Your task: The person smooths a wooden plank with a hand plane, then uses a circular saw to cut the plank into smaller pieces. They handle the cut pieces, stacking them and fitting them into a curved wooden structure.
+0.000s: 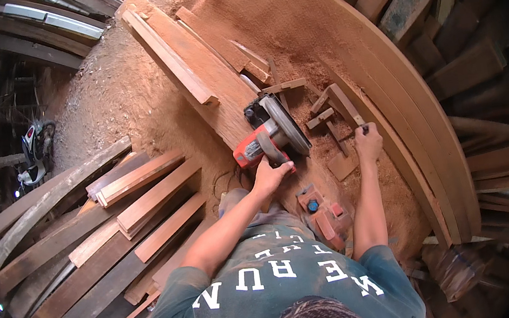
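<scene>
A red and black circular saw (267,133) rests on the wide wooden plank (219,122) in front of me. My left hand (271,176) is closed around the saw's rear handle, with the thumb reaching to the right. To the right of the saw, my right hand (368,142) is closed at the near end of a short wooden stick (344,103); a small dark spot shows at the fingertips. Wood offcuts (321,119) lie just beyond that hand. Close to my body, a dusty red tool with a blue knob (325,217) sits between my arms.
A loose wooden strip (172,58) lies along the plank's left side. Long boards (410,108) curve past on the right, with stacked lumber (469,72) behind them. More boards (156,187) are piled at left. Sawdust (279,19) covers the ground. A motorbike (35,154) stands far left.
</scene>
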A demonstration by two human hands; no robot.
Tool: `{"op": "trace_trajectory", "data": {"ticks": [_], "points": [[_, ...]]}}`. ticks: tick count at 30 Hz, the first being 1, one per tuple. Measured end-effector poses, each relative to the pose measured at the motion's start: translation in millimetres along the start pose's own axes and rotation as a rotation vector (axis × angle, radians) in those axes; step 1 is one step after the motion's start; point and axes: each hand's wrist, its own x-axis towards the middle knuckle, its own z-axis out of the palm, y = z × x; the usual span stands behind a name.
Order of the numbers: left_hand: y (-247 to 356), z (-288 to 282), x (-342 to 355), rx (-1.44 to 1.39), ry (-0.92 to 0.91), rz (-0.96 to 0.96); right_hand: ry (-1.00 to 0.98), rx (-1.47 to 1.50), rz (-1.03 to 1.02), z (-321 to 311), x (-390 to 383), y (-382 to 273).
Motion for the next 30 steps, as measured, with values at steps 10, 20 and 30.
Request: {"op": "trace_trajectory", "data": {"ticks": [10, 20, 30], "points": [[124.9, -99.3, -70.0, 0.334, 0.205, 0.887, 0.329, -0.005, -0.806, -194.7, -52.8, -144.3], [117.1, -168.0, -91.5, 0.07, -0.248, 0.489, -0.003, 0.155, -1.348, -147.2, -201.6, -330.8], [5.4, -281.3, -89.8, -0.287, 0.408, 0.735, -0.427, 0.259, -1.743, -52.9, -321.6, -444.0]]}}
